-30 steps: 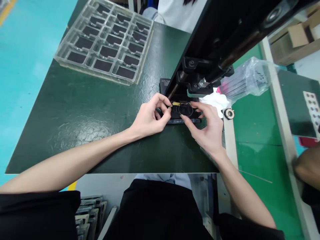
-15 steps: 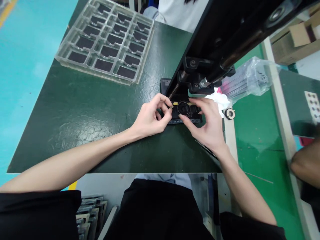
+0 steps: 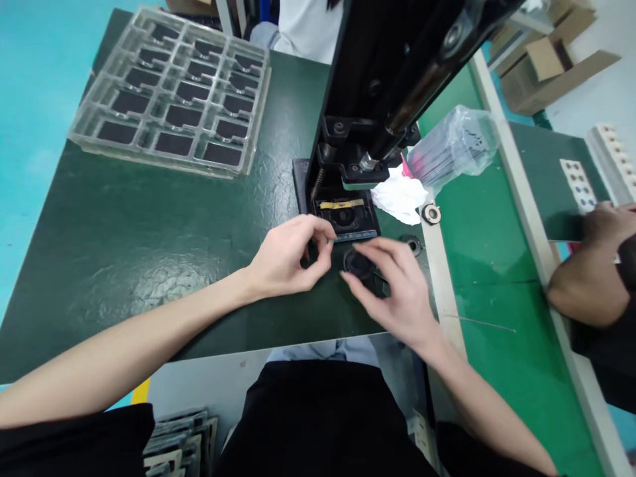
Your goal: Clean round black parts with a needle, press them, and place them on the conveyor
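My right hand [image 3: 397,285] holds a round black part [image 3: 358,264] between thumb and fingers, just in front of the press base. My left hand [image 3: 295,255] is closed, thumb and forefinger pinched together at the base's front left corner; whatever is in the pinch is too small to name. Behind both hands stands a black hand press [image 3: 368,126]. On its black base [image 3: 370,215] lies a yellow strip [image 3: 342,205], with a round recess in front of it. A dark ring-shaped part [image 3: 412,245] lies right of the base, beyond my right fingers.
A clear compartment tray [image 3: 169,142] with dark pads stands at the back left. White cloth [image 3: 400,195], a bag of thin rods [image 3: 450,149] and another ring part [image 3: 431,213] are on the right. A co-worker's arm [image 3: 591,285] shows at far right.
Both hands have drawn back from the press base towards me. My right hand has brought the round black part off the base, where the yellow strip now shows uncovered. The view has shifted.
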Tool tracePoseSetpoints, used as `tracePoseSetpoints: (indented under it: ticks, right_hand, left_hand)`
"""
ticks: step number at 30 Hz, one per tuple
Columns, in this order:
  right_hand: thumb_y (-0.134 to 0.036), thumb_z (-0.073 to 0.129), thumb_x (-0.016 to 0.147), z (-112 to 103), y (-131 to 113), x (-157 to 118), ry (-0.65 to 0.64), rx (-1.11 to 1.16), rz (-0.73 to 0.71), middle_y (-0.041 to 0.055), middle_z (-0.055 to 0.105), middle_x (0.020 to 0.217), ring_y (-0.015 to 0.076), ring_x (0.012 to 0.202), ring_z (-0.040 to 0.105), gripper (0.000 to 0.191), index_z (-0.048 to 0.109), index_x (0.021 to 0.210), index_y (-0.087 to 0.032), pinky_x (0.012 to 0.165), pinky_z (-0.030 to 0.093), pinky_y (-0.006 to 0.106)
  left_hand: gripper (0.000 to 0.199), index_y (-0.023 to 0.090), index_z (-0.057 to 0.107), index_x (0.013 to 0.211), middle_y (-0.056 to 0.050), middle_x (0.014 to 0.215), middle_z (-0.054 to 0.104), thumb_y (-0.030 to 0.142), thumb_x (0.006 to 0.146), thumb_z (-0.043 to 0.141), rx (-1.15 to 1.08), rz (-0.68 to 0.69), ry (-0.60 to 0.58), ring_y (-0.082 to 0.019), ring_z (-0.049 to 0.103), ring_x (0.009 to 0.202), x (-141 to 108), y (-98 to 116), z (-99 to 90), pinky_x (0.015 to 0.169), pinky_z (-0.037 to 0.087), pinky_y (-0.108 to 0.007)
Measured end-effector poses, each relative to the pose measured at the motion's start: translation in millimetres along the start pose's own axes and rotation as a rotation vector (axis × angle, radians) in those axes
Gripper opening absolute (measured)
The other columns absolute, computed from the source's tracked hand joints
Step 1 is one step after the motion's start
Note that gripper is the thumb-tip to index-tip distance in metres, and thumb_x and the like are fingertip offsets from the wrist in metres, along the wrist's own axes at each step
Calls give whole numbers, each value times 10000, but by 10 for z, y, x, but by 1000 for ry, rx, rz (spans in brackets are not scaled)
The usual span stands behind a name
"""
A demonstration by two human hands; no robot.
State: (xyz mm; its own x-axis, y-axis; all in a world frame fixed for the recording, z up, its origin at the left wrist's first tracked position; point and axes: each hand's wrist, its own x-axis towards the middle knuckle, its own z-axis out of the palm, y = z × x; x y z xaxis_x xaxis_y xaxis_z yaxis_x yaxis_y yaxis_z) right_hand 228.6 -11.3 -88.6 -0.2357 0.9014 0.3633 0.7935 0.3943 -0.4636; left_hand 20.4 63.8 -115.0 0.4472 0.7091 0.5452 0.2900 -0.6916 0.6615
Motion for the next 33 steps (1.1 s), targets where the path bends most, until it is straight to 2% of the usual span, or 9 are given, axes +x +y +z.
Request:
tracePoseSetpoints:
  ticks: [4,8,12,15,18,24,28,31,33]
  right_hand:
    - [-280,700,932,-8,-76,-440,-64,-13,73,139,638,1225,292,1136,637,463,576,1374,-223,980,580,514]
    - [-276,705,925,-184,-38,-573,-144,67,112,139,610,1341,298,1238,605,555,520,1448,-247,991,588,494]
    - [-224,689,928,-373,137,-683,-5,-127,140,114,664,1227,281,1127,652,476,585,1392,-258,937,595,476]
    - [-275,697,938,-383,277,-774,-17,-245,193,114,664,1155,266,1028,672,397,620,1326,-232,861,605,444]
    - [-205,619,979,-342,312,-795,-23,-229,174,97,671,1060,210,906,690,236,630,1215,-198,778,610,360]
    - [-161,494,1012,-467,201,-760,-192,-367,113,152,673,1098,251,994,695,214,566,1212,-146,847,604,394]
    - [-219,550,1002,-607,158,-834,-230,-129,315,76,697,986,197,843,705,174,557,1174,-198,756,589,336]
    - [-247,613,979,-617,125,-890,-132,201,492,34,695,933,168,800,703,180,546,1146,-233,721,582,296]
    - [-254,625,978,-582,81,-895,-63,324,529,15,672,880,147,750,675,165,567,1132,-239,675,567,268]
  left_hand:
    - [162,166,555,1121,-50,931,692,210,965,558,44,98,-255,-201,671,894,-86,104,36,684,570,-284]
    - [345,105,508,1274,-155,1162,680,284,986,570,0,133,-372,-284,627,1158,-199,249,95,904,611,-386]
    - [540,70,428,1398,-195,1338,641,313,963,636,-12,140,-447,-337,541,1325,-315,327,157,1050,563,-448]
    - [543,71,405,1435,-201,1364,639,287,985,619,61,168,-510,-341,548,1336,-350,347,172,1047,551,-465]
    - [463,62,467,1375,-196,1271,679,296,1002,608,127,181,-506,-324,600,1265,-337,368,152,985,565,-440]
    - [437,58,501,1332,-170,1244,682,320,1003,619,166,199,-504,-333,589,1213,-289,371,100,974,549,-445]
    - [523,81,412,1458,-157,1307,665,291,1015,593,54,166,-559,-319,532,1311,-276,334,98,1046,517,-436]
    - [549,119,366,1489,-134,1323,673,271,1016,598,-29,102,-570,-288,559,1288,-277,318,99,1039,523,-415]
    - [567,130,373,1468,-124,1302,687,285,995,645,-71,55,-534,-271,597,1241,-277,319,96,1023,536,-400]
